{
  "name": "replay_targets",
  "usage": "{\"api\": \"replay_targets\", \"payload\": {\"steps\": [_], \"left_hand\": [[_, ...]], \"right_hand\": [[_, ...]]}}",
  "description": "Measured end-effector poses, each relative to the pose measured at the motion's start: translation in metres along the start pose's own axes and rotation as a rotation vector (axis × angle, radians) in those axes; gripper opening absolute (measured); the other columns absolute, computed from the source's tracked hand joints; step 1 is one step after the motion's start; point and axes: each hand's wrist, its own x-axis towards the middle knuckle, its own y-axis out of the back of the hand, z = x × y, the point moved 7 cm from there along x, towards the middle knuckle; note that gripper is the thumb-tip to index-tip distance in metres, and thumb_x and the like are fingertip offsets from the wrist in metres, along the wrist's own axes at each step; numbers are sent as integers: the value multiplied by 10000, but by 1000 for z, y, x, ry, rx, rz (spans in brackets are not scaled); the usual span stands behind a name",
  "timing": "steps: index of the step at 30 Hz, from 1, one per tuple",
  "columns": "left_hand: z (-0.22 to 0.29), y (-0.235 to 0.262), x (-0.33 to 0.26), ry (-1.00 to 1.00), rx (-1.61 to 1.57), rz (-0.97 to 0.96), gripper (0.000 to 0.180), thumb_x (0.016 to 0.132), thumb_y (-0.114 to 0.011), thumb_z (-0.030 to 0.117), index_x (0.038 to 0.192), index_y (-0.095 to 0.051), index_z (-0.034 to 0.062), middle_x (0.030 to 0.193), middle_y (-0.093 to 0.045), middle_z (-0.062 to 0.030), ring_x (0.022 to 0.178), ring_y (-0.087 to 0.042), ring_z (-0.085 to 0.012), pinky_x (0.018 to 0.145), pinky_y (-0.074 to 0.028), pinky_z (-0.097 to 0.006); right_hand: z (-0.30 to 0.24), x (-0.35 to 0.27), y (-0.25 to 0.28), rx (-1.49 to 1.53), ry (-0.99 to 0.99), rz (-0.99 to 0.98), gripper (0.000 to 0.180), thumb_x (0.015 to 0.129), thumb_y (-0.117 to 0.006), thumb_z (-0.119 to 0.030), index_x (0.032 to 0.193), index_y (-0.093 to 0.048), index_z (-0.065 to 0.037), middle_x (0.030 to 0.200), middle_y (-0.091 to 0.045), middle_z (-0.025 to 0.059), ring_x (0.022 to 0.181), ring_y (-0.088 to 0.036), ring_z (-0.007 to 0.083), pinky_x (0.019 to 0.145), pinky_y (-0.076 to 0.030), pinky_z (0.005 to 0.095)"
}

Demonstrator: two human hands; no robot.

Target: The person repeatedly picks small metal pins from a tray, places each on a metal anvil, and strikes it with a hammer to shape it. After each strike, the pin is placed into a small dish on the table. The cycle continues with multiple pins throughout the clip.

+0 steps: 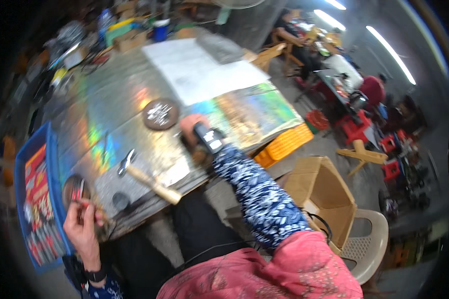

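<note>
Black tool (209, 138): in right hand (192, 130), on the shiny metal table (110, 99), near front edge, mid-right.
R hand: wrapped tight round the black tool; sleeve is blue & white pattern.
L hand (81, 225): at the table's near-left corner, fingers pinched on sth small & red; too blurry to tell what.
Small round dish (75, 189): just above L hand, by the table edge, w/ reddish bits in it.
Hammer (147, 178): wood handle, lies flat btw the 2 hands, head points up-left, handle end pokes over the table edge.
Dark round spot (120, 200): on table, just under the hammer, near L hand.
Round brown plate (160, 113): up-left of R hand, near but apart, w/ pale bits on top.
Colourful shiny sheet (254, 112): right of R hand, covers the table's right end.
White paper (199, 70): big, far side of table, behind the plate.
Blue crate (37, 199): left of table, touching L-hand side, full of red packs.
Cardboard box (319, 194): open, on a pale plastic chair (369, 244), right of the person.
Yellow crate (284, 144): on floor under table's right end.
Far back: other ppl at tables, red stools.
</note>
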Motion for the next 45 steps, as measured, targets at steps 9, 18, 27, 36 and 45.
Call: {"api": "replay_targets", "payload": {"steps": [9, 18, 27, 36, 45], "left_hand": [[-39, -14, 0, 0, -60, -43, 65, 889, -619, -29, 904, -571, 11, 793, -586, -16, 619, -529, -46, 526, -436, -193], [-22, -17, -10, -315, 255, 88, 103, 883, -632, -9, 976, -642, -52, 828, -627, -39, 753, -569, -92, 679, -470, -238], [-25, -10, -14, -74, -9, 60, 130, 911, -627, 19, 1015, -634, -58, 840, -651, -42, 746, -582, -77, 674, -488, -220], [-13, -30, -23, 162, -346, 30, 148, 912, -631, 33, 1043, -609, -31, 843, -659, -80, 726, -637, -119, 612, -539, -230], [0, -48, -48, 263, -728, -73, 163, 938, -586, 48, 1086, -572, -19, 938, -670, -140, 797, -690, -198, 664, -600, -288]], "right_hand": [[-73, -21, 65, -325, -30, 69, 114, 610, -651, -63, 607, -554, -3, 656, -577, 229, 704, -626, 390, 603, -495, 435], [-92, -21, 62, -124, -262, -175, 168, 680, -646, -55, 788, -556, 37, 784, -606, 258, 763, -609, 437, 662, -483, 469], [-145, -21, 77, 70, -256, -82, 147, 730, -613, -43, 853, -576, 29, 788, -608, 208, 742, -611, 389, 689, -496, 420], [-233, -26, 77, 316, -140, 17, 141, 753, -601, -28, 888, -599, 11, 811, -608, 185, 777, -615, 358, 703, -495, 399], [-283, -44, 57, 570, -141, -71, 152, 804, -607, 28, 945, -659, 5, 796, -600, 95, 660, -571, 167, 601, -461, 287]]}}
